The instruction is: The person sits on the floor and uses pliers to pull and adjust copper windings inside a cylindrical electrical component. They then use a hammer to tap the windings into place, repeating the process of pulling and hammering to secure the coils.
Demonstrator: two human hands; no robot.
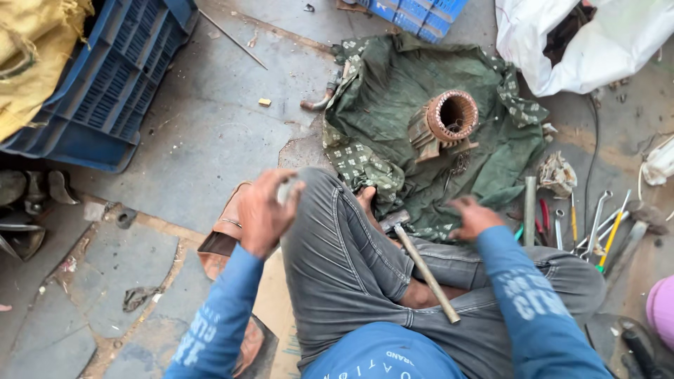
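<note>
A: Item, left hand (263,210), frame centre-left: raised over your knee, fingers curled round a small pale object; blurred, kind unclear.

B: Right hand (472,216)?

A: Open, fingers spread, reaching onto the green cloth (393,91) just below the copper-wound stator (449,119), upper centre.

B: Risks?

A: The hammer (425,270) lies loose across your lap; shift your leg and it may well slide off.
</note>
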